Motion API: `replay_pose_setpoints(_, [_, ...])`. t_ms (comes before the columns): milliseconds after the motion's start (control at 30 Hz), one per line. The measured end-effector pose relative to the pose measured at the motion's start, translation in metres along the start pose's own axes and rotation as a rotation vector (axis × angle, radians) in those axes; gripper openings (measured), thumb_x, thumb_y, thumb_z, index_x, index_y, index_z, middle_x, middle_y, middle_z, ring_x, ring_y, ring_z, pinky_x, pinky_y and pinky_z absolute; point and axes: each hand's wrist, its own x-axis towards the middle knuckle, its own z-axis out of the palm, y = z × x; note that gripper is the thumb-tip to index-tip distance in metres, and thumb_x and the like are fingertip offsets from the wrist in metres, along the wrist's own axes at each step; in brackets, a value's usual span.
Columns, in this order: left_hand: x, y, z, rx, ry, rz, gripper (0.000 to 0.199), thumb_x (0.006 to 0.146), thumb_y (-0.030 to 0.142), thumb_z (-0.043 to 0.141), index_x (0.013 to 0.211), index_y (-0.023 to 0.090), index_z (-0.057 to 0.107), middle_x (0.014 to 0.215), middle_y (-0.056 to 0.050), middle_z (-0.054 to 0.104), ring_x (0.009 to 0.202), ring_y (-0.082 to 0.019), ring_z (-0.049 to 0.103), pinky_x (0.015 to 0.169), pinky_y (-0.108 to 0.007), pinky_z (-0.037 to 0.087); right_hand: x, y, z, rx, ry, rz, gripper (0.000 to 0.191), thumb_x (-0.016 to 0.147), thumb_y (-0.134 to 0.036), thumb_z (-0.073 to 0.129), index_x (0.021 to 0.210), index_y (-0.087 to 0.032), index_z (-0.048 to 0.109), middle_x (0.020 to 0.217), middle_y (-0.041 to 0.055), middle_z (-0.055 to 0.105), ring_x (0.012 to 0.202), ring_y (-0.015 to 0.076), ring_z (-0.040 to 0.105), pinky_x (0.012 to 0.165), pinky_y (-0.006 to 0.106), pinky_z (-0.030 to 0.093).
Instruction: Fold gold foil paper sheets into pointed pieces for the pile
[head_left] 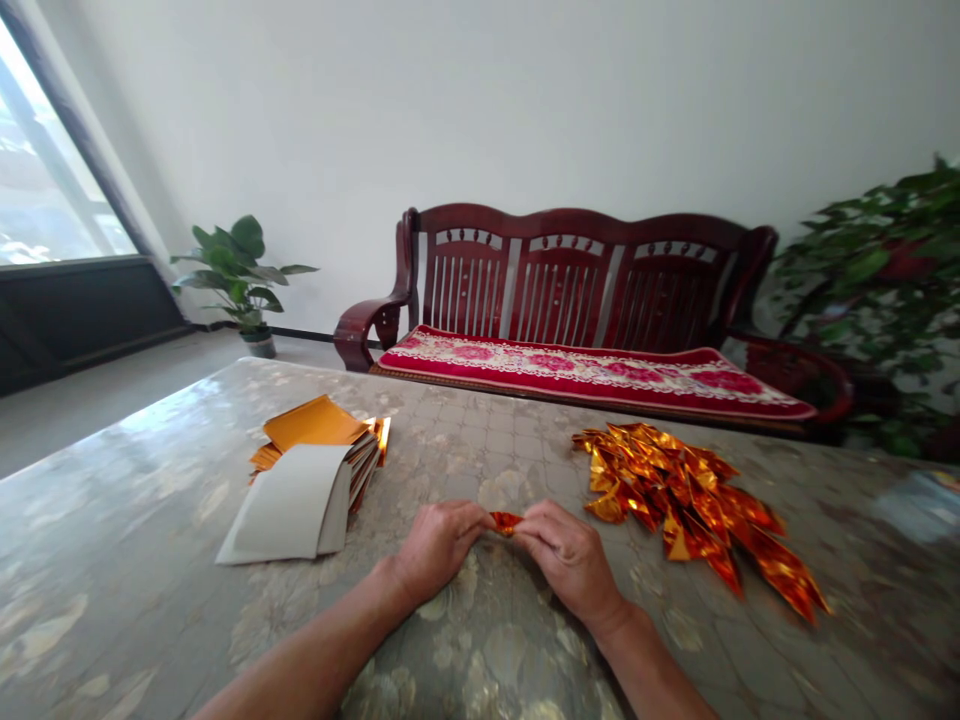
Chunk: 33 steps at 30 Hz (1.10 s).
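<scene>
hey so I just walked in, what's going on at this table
Someone's bare left hand and right hand pinch opposite ends of a small, shiny orange-red foil piece over a grey floral-patterned table. To the left lies a loose stack of pale grey and gold rectangular sheets; to the right, a heap of shiny orange, pointed foil pieces. Whether the held piece touches the table isn't clear.

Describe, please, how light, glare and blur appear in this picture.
Head view: the window at left is washed out, and the table shows pale glare on that side. Head view: the foil pile glints; toward the right edge, the leafy plant looks soft and stretched.
</scene>
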Motion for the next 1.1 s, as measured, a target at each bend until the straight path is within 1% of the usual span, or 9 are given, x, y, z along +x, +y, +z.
replay_pose_setpoints(133, [0.001, 0.000, 0.000, 0.008, -0.003, -0.005, 0.024, 0.098, 0.027, 0.048, 0.092, 0.025, 0.071, 0.082, 0.001, 0.070, 0.077, -0.012, 0.065, 0.070, -0.018, 0.044, -0.001, 0.000, -0.002, 0.025, -0.054, 0.026, 0.013, 0.092, -0.025, 0.060, 0.088, -0.025, 0.073, 0.086, 0.0012, 0.067, 0.081, 0.0140, 0.064, 0.074, 0.023, 0.049])
replay_pose_setpoints(233, [0.001, -0.002, 0.001, -0.001, -0.005, -0.015, 0.024, 0.098, 0.027, 0.048, 0.093, 0.024, 0.072, 0.083, 0.000, 0.070, 0.077, -0.012, 0.065, 0.070, -0.018, 0.045, 0.000, -0.002, -0.004, 0.057, -0.065, 0.058, 0.018, 0.095, -0.028, 0.055, 0.092, -0.025, 0.073, 0.090, 0.0022, 0.067, 0.084, 0.0146, 0.064, 0.077, 0.024, 0.049])
replay_pose_setpoints(333, [0.002, -0.002, 0.003, -0.028, -0.021, 0.009, 0.024, 0.098, 0.026, 0.048, 0.094, 0.023, 0.072, 0.087, -0.001, 0.071, 0.081, -0.012, 0.065, 0.074, -0.019, 0.046, 0.003, -0.003, -0.003, 0.088, -0.032, 0.095, 0.026, 0.097, -0.028, 0.050, 0.083, -0.022, 0.071, 0.087, 0.0035, 0.066, 0.082, 0.0149, 0.063, 0.076, 0.025, 0.049])
replay_pose_setpoints(467, [0.003, -0.002, 0.005, -0.052, -0.018, 0.021, 0.023, 0.098, 0.024, 0.048, 0.095, 0.022, 0.072, 0.089, -0.001, 0.071, 0.082, -0.012, 0.065, 0.074, -0.019, 0.047, 0.005, -0.004, 0.001, 0.094, 0.002, 0.130, 0.025, 0.094, -0.025, 0.053, 0.075, -0.021, 0.070, 0.085, 0.0035, 0.066, 0.079, 0.0149, 0.063, 0.073, 0.025, 0.049])
replay_pose_setpoints(600, [0.003, -0.002, 0.006, -0.043, -0.044, 0.038, 0.024, 0.098, 0.021, 0.049, 0.106, 0.027, 0.071, 0.094, 0.000, 0.073, 0.087, -0.013, 0.067, 0.078, -0.020, 0.048, 0.004, -0.003, 0.003, 0.116, -0.012, 0.124, 0.017, 0.090, -0.021, 0.058, 0.087, -0.023, 0.075, 0.089, 0.0037, 0.067, 0.081, 0.0154, 0.064, 0.074, 0.025, 0.051])
replay_pose_setpoints(700, [0.003, -0.002, 0.006, -0.020, -0.040, 0.024, 0.025, 0.097, 0.022, 0.050, 0.110, 0.029, 0.071, 0.097, 0.000, 0.074, 0.088, -0.013, 0.068, 0.079, -0.020, 0.049, 0.004, -0.002, 0.005, 0.124, -0.004, 0.116, 0.017, 0.089, -0.019, 0.059, 0.091, -0.024, 0.075, 0.090, 0.0038, 0.068, 0.082, 0.0153, 0.065, 0.074, 0.025, 0.052])
replay_pose_setpoints(867, [0.003, -0.001, 0.007, -0.012, -0.022, -0.007, 0.025, 0.097, 0.025, 0.050, 0.109, 0.029, 0.071, 0.095, 0.000, 0.076, 0.086, -0.014, 0.069, 0.077, -0.020, 0.050, 0.004, 0.000, 0.008, 0.118, 0.027, 0.128, 0.018, 0.087, -0.018, 0.060, 0.090, -0.024, 0.076, 0.088, 0.0040, 0.068, 0.080, 0.0155, 0.065, 0.073, 0.025, 0.053])
replay_pose_setpoints(1000, [0.005, 0.001, 0.009, -0.058, 0.032, -0.070, 0.023, 0.094, 0.022, 0.053, 0.106, 0.030, 0.072, 0.097, 0.003, 0.076, 0.088, -0.013, 0.070, 0.079, -0.019, 0.050, 0.005, -0.001, 0.009, 0.123, 0.034, 0.151, 0.019, 0.086, -0.017, 0.061, 0.095, -0.024, 0.076, 0.087, 0.0037, 0.068, 0.079, 0.0151, 0.065, 0.072, 0.025, 0.053])
replay_pose_setpoints(1100, [0.005, 0.002, 0.008, -0.031, 0.032, -0.073, 0.021, 0.093, 0.022, 0.055, 0.102, 0.029, 0.073, 0.094, 0.003, 0.076, 0.086, -0.013, 0.070, 0.078, -0.019, 0.050, 0.005, -0.001, 0.010, 0.124, 0.039, 0.152, 0.020, 0.086, -0.018, 0.061, 0.096, -0.025, 0.076, 0.088, 0.0037, 0.068, 0.081, 0.0154, 0.065, 0.073, 0.025, 0.053])
